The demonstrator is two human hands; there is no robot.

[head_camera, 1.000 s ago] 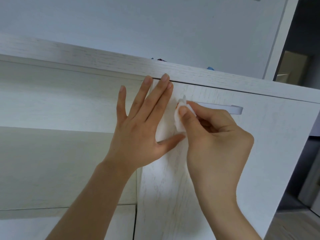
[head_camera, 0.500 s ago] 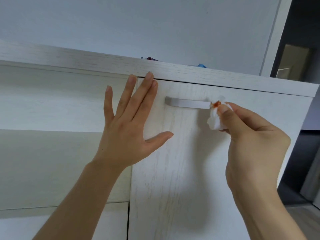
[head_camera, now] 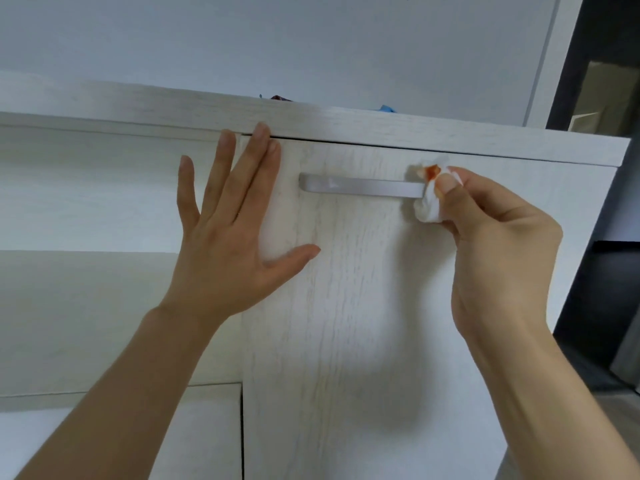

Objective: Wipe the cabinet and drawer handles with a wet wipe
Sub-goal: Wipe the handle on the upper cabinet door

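A flat silver handle [head_camera: 360,187] runs across the top of a whitewashed wooden cabinet door [head_camera: 363,323]. My right hand [head_camera: 491,244] pinches a crumpled white wet wipe [head_camera: 427,206] with an orange-red stain against the handle's right end. My left hand [head_camera: 225,237] lies flat with spread, straight fingers on the door's upper left corner, fingertips at the top edge.
The cabinet top board [head_camera: 311,124] juts out above the door, with small blue and dark objects peeking over it. An open shelf recess [head_camera: 86,289] lies to the left. A white door frame [head_camera: 543,57] and a dark doorway stand at the right.
My right hand slid the wipe along the handle from its left end to its right end, baring the handle. The left hand stayed flat on the door.
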